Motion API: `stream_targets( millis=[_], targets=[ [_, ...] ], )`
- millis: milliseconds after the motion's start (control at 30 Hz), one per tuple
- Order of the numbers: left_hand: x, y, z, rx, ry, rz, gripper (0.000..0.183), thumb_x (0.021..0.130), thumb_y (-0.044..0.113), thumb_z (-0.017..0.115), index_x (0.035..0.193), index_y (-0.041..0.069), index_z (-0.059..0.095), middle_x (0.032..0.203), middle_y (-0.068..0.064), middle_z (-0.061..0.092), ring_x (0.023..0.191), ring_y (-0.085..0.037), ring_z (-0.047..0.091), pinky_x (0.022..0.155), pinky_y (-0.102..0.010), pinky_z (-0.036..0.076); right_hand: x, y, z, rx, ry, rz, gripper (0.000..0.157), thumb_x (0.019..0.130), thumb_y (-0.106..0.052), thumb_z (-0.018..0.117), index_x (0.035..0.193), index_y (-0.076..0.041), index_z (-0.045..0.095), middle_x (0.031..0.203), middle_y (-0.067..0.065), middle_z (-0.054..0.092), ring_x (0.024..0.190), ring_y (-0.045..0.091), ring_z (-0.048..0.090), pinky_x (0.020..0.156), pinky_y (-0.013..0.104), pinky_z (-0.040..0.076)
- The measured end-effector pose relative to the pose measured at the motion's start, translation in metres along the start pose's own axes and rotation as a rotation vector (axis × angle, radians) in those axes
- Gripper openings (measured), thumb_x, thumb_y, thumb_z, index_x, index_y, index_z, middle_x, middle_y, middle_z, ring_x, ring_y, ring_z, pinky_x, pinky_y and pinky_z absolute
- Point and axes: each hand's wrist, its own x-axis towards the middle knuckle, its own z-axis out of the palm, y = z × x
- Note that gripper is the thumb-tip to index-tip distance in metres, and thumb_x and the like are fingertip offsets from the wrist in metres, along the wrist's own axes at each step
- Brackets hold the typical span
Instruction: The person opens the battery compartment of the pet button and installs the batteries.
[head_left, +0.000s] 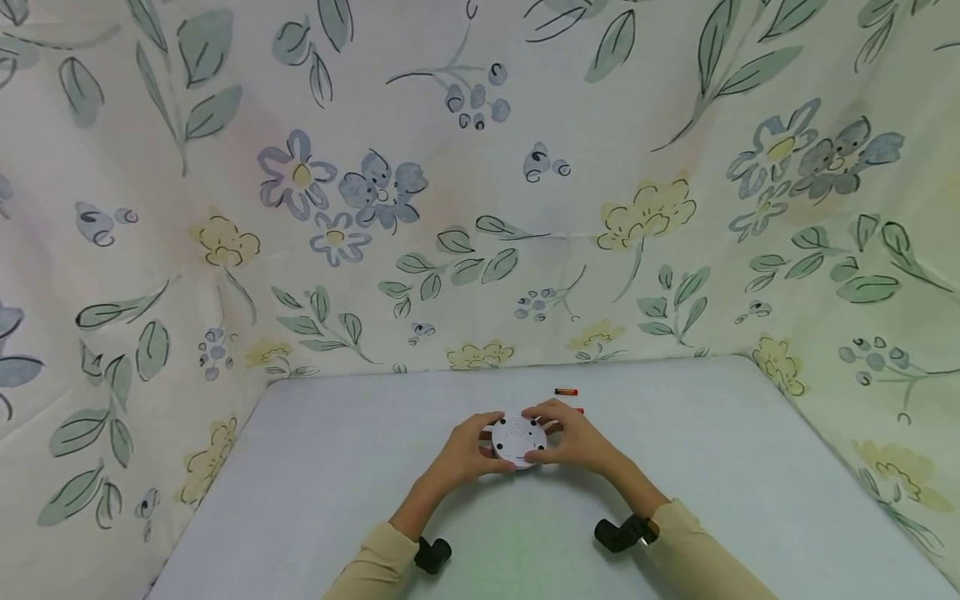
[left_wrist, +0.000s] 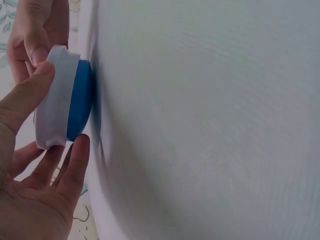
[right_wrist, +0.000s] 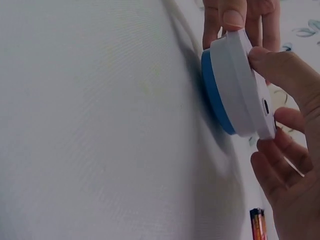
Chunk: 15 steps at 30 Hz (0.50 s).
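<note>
Head view, inspected left to right across the pale surface (head_left: 330,483), with a floral cloth (head_left: 442,312) behind it at 12 o'clock. My left sleeve (head_left: 375,560) is beige and enters at 7 o'clock; a left wrist camera (head_left: 432,555), black, is fitted beside its cuff. My left hand (head_left: 465,452) stands at 9 o'clock to a white round device (head_left: 517,440), its fingers parted and curved about the rim, thumb near 6 o'clock, one fingertip near 11. The device is held between my two hands, its upper face bearing small holes and four dark spots near the rim. The left wrist view records a blue underside (left_wrist: 80,102) facing the surface; contact with it I cannot confirm. One battery (head_left: 566,392) lies at 1 o'clock from the device; a second battery (head_left: 580,410), partly hidden, at 2. My right hand (head_left: 576,437), at 3 o'clock, grips the rim likewise, thumb near 5, fingertip near 1. The right wrist camera (head_left: 618,534) and right sleeve (head_left: 705,557) follow at 5 o'clock.
</note>
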Motion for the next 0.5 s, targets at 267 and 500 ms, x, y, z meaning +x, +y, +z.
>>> stream_targets(
  millis=[267, 500],
  targets=[
    [-0.001, 0.003, 0.002, -0.015, 0.005, 0.031, 0.079, 0.077, 0.005, 0.09, 0.144, -0.007, 0.049, 0.131, -0.02, 0.054, 0.111, -0.034, 0.063, 0.079, -0.026, 0.056, 0.005, -0.006, 0.0, -0.115, -0.038, 0.068, 0.063, 0.078, -0.031, 0.091, 0.132, -0.011, 0.065, 0.121, 0.002, 0.058, 0.106, 0.02, 0.059, 0.092, 0.041, 0.053],
    [0.001, 0.005, 0.002, 0.026, 0.009, 0.058, 0.079, 0.077, 0.008, 0.091, 0.143, -0.008, 0.05, 0.131, -0.02, 0.055, 0.11, -0.032, 0.063, 0.08, -0.03, 0.057, 0.01, -0.014, -0.003, -0.208, -0.097, 0.088, 0.063, 0.078, -0.029, 0.09, 0.133, -0.013, 0.064, 0.12, -0.002, 0.058, 0.104, 0.019, 0.058, 0.087, 0.039, 0.053]
  ],
)
